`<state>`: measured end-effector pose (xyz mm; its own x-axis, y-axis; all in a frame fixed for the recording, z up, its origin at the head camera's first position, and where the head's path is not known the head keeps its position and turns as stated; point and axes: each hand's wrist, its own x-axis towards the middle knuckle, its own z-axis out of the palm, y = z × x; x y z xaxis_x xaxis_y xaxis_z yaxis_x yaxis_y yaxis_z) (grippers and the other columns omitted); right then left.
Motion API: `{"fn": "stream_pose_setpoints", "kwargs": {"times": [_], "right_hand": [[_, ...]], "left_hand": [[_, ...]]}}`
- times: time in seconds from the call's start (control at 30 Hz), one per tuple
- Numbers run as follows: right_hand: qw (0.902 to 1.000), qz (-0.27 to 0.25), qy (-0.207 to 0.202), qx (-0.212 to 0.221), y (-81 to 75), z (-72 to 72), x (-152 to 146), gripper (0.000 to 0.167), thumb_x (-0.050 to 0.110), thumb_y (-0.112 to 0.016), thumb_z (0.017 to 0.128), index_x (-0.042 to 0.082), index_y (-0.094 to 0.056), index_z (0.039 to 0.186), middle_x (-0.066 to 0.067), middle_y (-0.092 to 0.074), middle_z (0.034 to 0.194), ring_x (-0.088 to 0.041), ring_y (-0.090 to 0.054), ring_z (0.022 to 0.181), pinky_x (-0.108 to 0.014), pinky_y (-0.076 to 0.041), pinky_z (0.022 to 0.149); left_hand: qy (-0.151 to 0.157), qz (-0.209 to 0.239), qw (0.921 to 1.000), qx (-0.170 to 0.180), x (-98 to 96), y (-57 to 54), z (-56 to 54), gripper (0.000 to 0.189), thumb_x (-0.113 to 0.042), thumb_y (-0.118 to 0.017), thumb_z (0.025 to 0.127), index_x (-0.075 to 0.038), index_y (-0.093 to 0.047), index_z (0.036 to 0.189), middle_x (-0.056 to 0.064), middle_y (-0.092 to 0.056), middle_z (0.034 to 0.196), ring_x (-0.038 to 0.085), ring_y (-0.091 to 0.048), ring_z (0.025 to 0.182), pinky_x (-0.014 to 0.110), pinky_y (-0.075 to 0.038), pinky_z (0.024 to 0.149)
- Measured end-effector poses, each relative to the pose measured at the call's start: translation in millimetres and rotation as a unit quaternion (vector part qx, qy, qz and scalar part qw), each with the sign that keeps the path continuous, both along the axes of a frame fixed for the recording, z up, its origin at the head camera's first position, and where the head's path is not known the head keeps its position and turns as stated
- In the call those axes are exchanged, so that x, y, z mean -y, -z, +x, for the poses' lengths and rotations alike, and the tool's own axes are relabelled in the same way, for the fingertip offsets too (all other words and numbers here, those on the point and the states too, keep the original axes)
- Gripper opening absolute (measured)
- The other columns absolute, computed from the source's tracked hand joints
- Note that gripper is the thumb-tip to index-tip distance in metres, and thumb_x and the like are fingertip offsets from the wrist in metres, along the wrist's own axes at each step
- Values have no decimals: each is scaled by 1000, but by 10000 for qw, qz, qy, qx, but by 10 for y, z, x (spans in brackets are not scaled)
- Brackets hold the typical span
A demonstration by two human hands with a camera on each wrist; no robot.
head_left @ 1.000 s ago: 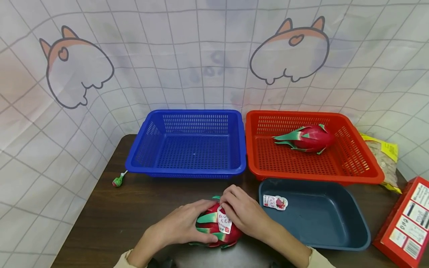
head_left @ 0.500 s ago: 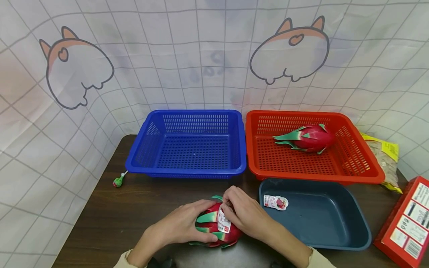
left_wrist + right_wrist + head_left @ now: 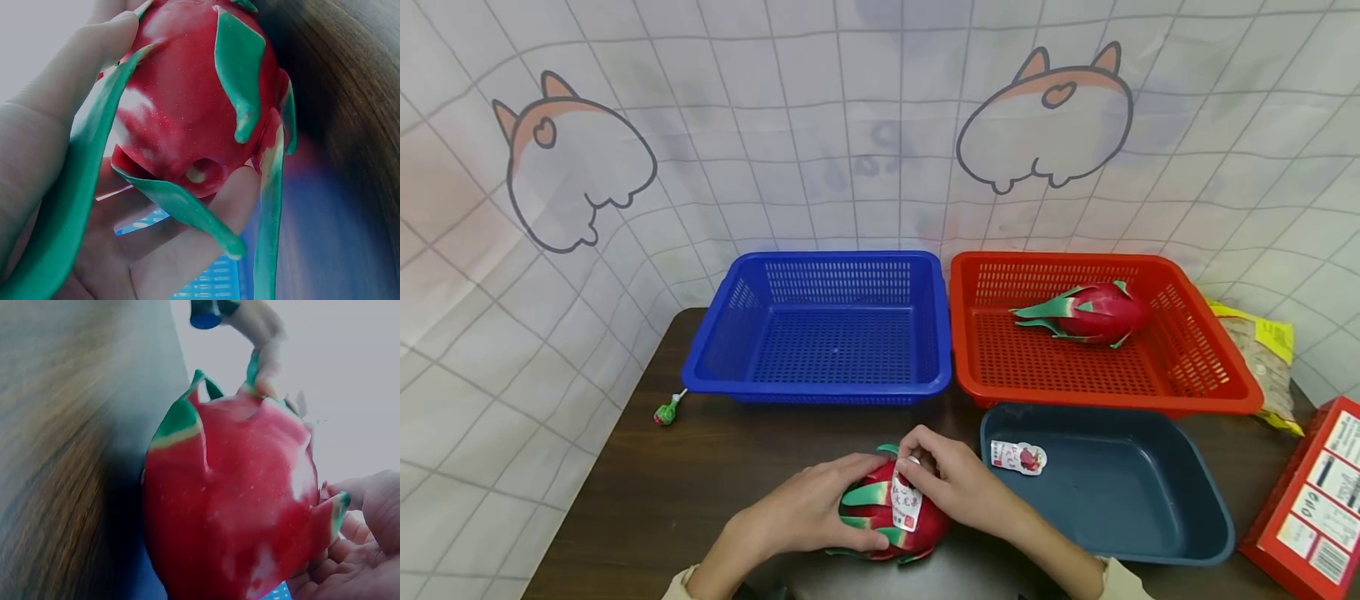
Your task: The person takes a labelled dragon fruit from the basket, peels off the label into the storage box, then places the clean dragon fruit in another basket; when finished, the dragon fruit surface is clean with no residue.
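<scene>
A red dragon fruit point(image 3: 932, 533) with green-tipped scales lies on the table close to the person. The left hand point(image 3: 811, 510) grips its left side, thumb in front and fingers behind. At the top edge of a white label point(image 3: 906, 505) on the fruit, the right hand point(image 3: 961, 483) pinches with thumb and index finger. The label's lower end lies against the skin. In the left wrist view the fruit's stem end point(image 3: 199, 172) shows between long green scales. Its smooth red side point(image 3: 231, 512) fills the right wrist view, where the label is hidden.
At the back stand a blue basket point(image 3: 820, 387) and a red basket point(image 3: 1105, 402) holding another dragon fruit point(image 3: 1108, 312). A dark tray point(image 3: 1120, 500) with a similar label point(image 3: 1018, 458) sits right. Around are a lollipop point(image 3: 666, 412), yellow bag point(image 3: 1262, 358) and red box point(image 3: 1300, 500).
The right thumb and index finger have shifted slightly at the label's top, and more of the label shows below them. The left hand keeps its grip. The head view has tilted up slightly.
</scene>
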<state>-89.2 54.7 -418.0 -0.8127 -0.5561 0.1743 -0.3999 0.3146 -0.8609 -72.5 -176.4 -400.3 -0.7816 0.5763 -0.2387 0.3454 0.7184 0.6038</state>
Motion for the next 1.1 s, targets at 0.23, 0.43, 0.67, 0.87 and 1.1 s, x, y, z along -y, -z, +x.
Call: {"fn": "stream_pose_setpoints", "kwargs": {"times": [0.23, 0.43, 0.67, 0.87, 1.1], "right_hand": [[9883, -437, -26, 1461, -66, -46, 6, 12, 22, -57, 97, 10, -60, 99, -1, -55, 85, -8, -53, 77, -21, -47, 68], [9707, -720, 18, 2292, -129, -55, 1, 21, 23, -60, 96, 3, -61, 102, 0, -58, 83, -13, -55, 81, -22, -49, 73], [9351, -1326, 256, 3277, -177, -90, -68, 26, 27, -60, 95, 2, -61, 104, 2, -60, 90, -15, -57, 89, -26, -49, 81], [9497, -1471, 307, 2748, -291, -91, -228, 27, 24, -64, 93, 2, -58, 107, 2, -62, 88, -11, -58, 79, -23, -51, 73], [9591, -1285, 1287, 2171, -341, -21, -777, 22, 19, -68, 90, 11, -52, 103, 4, -61, 87, -10, -62, 68, -24, -54, 64]], "left_hand": [[-6, 18, 9999, 99, -6, -15, -10, 81, -64, -69, 77, -24, -44, 143, -4, -56, 135, 12, -55, 108, 27, -52, 84], [-31, -23, 9999, 151, 5, -43, -12, 82, -64, -69, 77, -25, -44, 144, -4, -54, 137, 13, -55, 110, 28, -52, 84], [-6, -121, 9996, 246, 3, -50, -13, 82, -63, -70, 77, -26, -43, 145, -4, -54, 139, 15, -53, 115, 35, -52, 89], [-22, -165, 9998, 132, 7, -28, 9, 83, -66, -69, 76, -27, -43, 144, -5, -53, 139, 14, -54, 115, 35, -52, 90], [-22, -60, 9993, 380, -17, -12, 3, 79, -59, -72, 76, -27, -45, 143, -2, -54, 138, 18, -53, 117, 29, -54, 82]]}}
